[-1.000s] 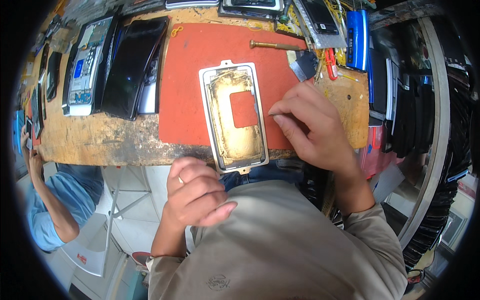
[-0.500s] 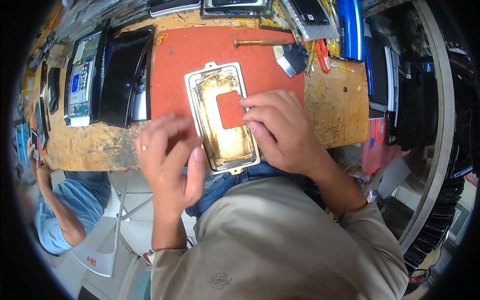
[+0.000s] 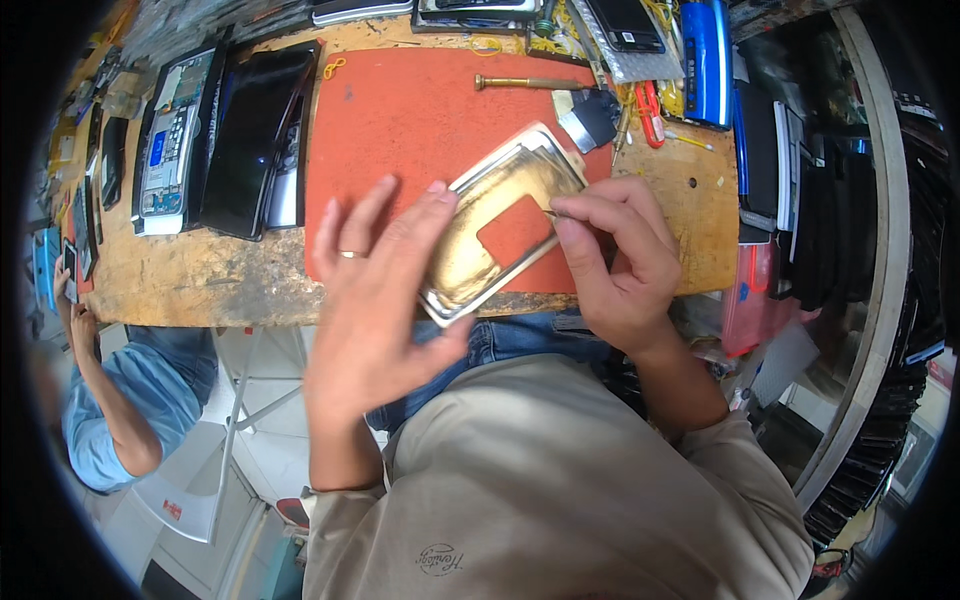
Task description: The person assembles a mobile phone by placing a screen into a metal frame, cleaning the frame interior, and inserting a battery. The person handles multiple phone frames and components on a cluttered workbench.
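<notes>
The gold-faced frame sits askew over the red mat, 1 corner passing the mat's near edge. The left hand, fingers spread, touches the frame; the right hand pinches a dark sliver. Wide surface stretches toward the mat's far-left corner.

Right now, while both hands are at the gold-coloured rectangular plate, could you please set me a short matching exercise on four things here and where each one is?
Things
1. Gold-coloured rectangular plate with a pale rim
2. Slim brass-coloured tool
3. Glossy black flat panel
4. Shiny blue box-like object

Places
A. On the flat red mat, near its far edge
B. At the far right corner of the worn wooden bench
C. Between the left hand and the right hand, turned at a slant
D. Just left of the mat

Pairs: 1-C, 2-A, 3-D, 4-B
</notes>
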